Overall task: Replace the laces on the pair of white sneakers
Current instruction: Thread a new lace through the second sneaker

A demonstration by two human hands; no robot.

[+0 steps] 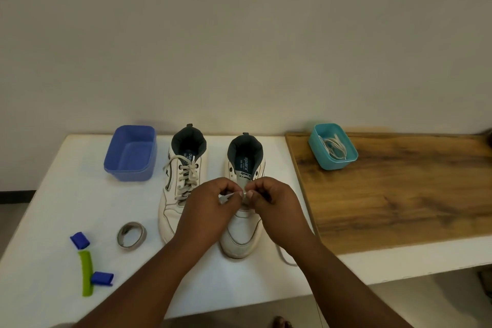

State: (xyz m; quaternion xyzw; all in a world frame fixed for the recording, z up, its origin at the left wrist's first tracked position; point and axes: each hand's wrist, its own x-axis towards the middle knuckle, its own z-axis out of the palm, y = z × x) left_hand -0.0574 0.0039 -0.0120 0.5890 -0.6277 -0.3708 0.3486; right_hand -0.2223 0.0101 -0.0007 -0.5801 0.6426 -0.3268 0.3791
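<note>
Looks like I'm in a plain room at home, or maybe a bare little office, honestly hard to tell. My white table sits against a blank off-white wall, with a wood-grain board at 3 o'clock. Plastic tubs, a blue tub at 11 and a teal tub at 1, feel pretty household.

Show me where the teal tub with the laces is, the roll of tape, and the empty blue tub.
teal tub (336,165): head view, on its front outer wall.
roll of tape (123,243): head view, on the front of the ring.
blue tub (130,176): head view, on its front outer wall.
</note>
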